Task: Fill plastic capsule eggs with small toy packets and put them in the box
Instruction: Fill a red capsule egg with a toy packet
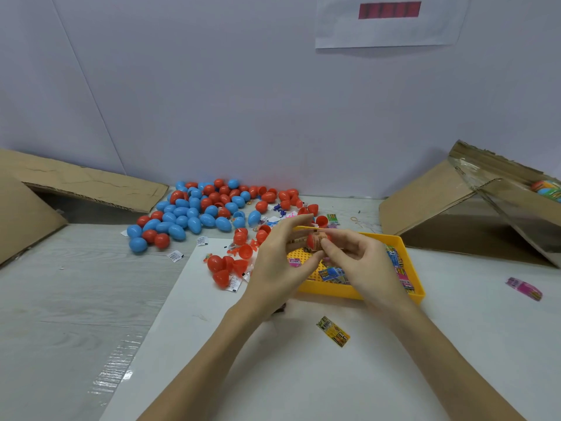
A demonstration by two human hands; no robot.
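Note:
My left hand (277, 259) and my right hand (361, 262) meet above the yellow tray (358, 291). Together they grip a red egg half (315, 240) with a small toy packet pressed into it; my right thumb rests on the packet. Several toy packets lie in the tray. A heap of red and blue capsule eggs (200, 211) covers the table behind and to the left. Opened red egg halves (227, 265) lie just left of my left hand. The cardboard box (498, 202) stands at the right, with filled eggs inside at its far edge.
A loose yellow packet (333, 331) lies on the white sheet in front of the tray. A pink packet (524, 288) lies at the right. Flattened cardboard (85, 183) leans at the back left. A wall stands close behind the table.

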